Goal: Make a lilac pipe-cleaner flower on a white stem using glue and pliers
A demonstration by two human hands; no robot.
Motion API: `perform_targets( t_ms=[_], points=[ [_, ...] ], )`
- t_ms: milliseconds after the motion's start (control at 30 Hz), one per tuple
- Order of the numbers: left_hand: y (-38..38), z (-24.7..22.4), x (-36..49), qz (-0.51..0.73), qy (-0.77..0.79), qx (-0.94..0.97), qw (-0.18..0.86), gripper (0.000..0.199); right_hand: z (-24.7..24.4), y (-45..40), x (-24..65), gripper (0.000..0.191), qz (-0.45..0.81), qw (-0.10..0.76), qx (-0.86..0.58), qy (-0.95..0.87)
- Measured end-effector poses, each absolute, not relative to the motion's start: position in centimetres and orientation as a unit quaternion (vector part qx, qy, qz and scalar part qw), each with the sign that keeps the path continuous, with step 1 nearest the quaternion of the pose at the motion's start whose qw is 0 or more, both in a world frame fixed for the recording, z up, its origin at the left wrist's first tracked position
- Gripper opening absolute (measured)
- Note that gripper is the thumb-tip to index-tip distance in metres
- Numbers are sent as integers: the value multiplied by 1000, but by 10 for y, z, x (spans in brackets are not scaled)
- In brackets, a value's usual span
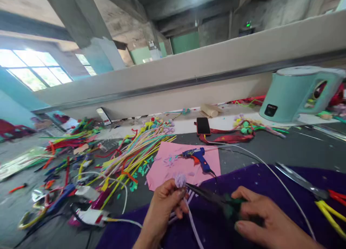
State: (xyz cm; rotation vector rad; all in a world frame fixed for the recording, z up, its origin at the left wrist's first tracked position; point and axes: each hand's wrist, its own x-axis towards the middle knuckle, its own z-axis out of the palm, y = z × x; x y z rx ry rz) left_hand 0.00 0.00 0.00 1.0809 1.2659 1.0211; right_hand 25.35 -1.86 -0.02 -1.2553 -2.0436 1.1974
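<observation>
My left hand (165, 202) pinches a small fluffy lilac pompom-like piece (180, 180) between thumb and fingers. Pale lilac stems (192, 220) hang below it. In my right hand (261, 218) is a dark tapering tool with green handles (229, 205); blur hides whether it is pliers or scissors. Its pointed tip meets or nearly meets the right side of the lilac piece. Just beyond my hands, a blue glue gun (198, 157) lies on a pink sheet (159, 171) strewn with lilac and teal clippings.
Pipe cleaners (140, 144) pile up to the left. A phone (203, 125) lies behind the pink sheet, and a green kettle (294, 94) stands at back right. Scissors with yellow and red handles (316, 193) lie at right. A white cable (270, 169) crosses the dark purple cloth (256, 177).
</observation>
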Motion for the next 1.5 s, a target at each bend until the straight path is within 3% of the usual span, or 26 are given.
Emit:
perform_targets(
  t_ms=[1500],
  points=[
    [0,1,-5,388,611,563,399,14,2,-19,256,23,384,182,-473,-771]
  ],
)
